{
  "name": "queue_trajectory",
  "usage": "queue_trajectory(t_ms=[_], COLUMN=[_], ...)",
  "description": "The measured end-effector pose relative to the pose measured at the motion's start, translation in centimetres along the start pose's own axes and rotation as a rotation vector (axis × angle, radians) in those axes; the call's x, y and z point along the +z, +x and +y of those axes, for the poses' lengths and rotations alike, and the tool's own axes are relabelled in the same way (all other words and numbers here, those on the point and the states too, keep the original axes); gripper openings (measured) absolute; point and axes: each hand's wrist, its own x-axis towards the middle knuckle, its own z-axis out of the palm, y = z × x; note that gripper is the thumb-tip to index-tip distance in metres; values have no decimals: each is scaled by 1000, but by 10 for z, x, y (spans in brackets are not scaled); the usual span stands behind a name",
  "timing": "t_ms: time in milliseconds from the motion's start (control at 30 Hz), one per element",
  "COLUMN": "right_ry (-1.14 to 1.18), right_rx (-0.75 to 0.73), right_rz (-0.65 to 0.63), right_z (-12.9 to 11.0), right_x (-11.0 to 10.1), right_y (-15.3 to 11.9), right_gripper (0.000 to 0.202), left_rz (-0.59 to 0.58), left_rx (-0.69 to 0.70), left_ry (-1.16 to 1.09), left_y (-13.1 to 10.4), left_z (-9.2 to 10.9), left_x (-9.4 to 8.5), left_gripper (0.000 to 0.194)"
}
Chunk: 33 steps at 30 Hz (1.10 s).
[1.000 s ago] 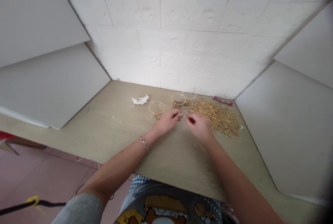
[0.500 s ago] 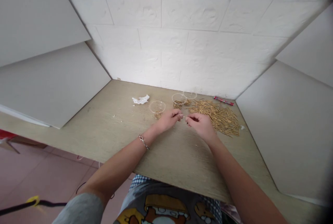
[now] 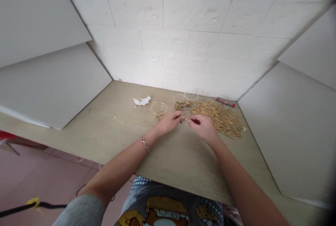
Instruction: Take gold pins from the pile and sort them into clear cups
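My left hand (image 3: 172, 121) is closed in a pinch, with a silver chain bracelet on its wrist. Facing it, my right hand (image 3: 201, 124) pinches too, its fingertips a short gap away. A thin, light rod (image 3: 186, 119) spans that gap, one end in each hand; its finer details are too small to make out. Right behind my right hand spreads a pile of thin brass-coloured rods (image 3: 223, 117). Clear plastic cups stand behind the hands: the left cup (image 3: 159, 108), the middle cup (image 3: 181, 99) and the back cup (image 3: 191, 95), each with small gold-coloured pieces in it.
Crumpled white tissue (image 3: 142, 100) lies at the back left of the wooden table (image 3: 105, 138). A red tube-like packet (image 3: 225, 102) rests near the white wall (image 3: 168, 58). Grey panels flank the table, a left panel (image 3: 52, 86) and a right panel (image 3: 296, 124).
Both hands stay in nearly the same place, still pinching the rod. My right hand has shifted very slightly. Cups and pile are unchanged.
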Motion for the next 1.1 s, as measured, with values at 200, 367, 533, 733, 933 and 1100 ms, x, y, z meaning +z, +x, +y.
queue_trajectory(t_ms=[200, 367, 533, 733, 933, 1100], right_ry=[184, -40, 21, 116, 63, 263], right_rx=[163, -37, -10, 106, 17, 148], right_rz=[-6, 148, 64, 31, 164, 178], right_z=[0, -4, -2, -3, -6, 0], right_x=[7, 12, 7, 9, 10, 9], right_y=[-1, -5, -3, -2, -4, 0], right_gripper=[25, 20, 19, 22, 20, 25], left_rz=[21, 36, 19, 19, 54, 107], left_rx=[1, 6, 19, 18, -34, -86], left_ry=[-8, 12, 15, 8, -173, -489], left_y=[-1, -1, -2, -1, 1, 4], left_z=[1, 2, 2, 0, -1, -1], left_x=[0, 0, 0, 0, 4, 12], left_gripper=[24, 24, 23, 23, 23, 25])
